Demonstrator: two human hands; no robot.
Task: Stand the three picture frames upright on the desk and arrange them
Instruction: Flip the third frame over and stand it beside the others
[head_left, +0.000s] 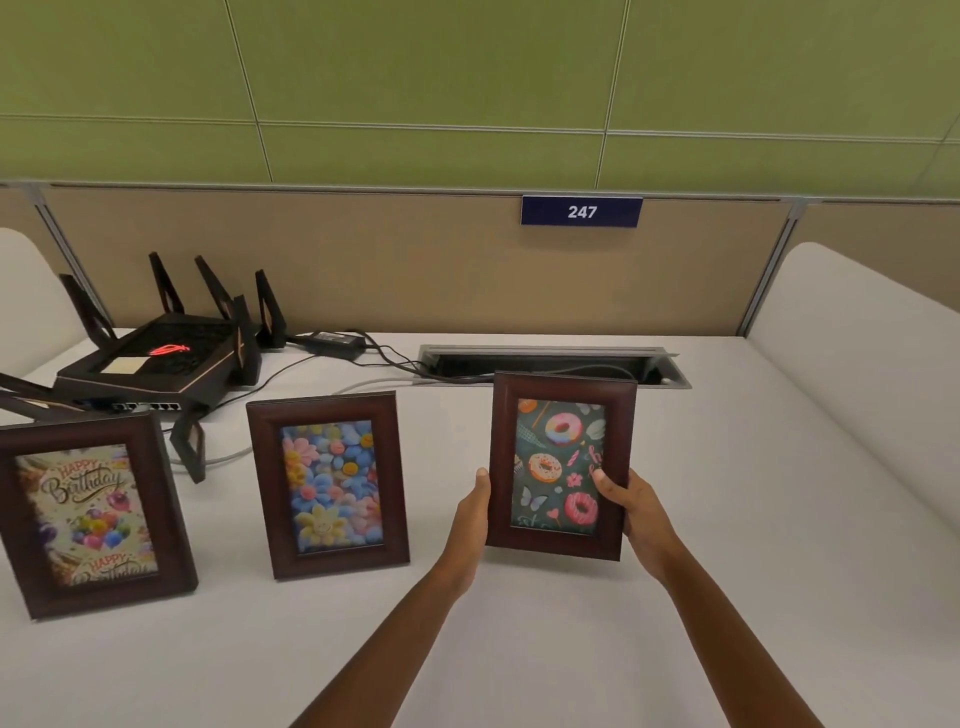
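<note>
Far left of the picture, the birthday frame (88, 514) stands upright on the desk (519, 649), w/ the router (156, 358) behind it at upper left. Center-left, the flower frame (328, 483) stands too, well apart from the first. Right of center, the donut frame (561, 465) is gripped by both hands — left hand (472, 514) clamped on its left edge w/ thumb up the side, right hand (631, 506) pinching the right edge, thumb on the glass. Can't tell if its base touches the desk or if the back stand is out. Best approach, imo: check the stand is open, lower the bottom edge first, lean it back gently, match spacing & angle to the other two — clear of the cable slot (550, 364) behind.
</note>
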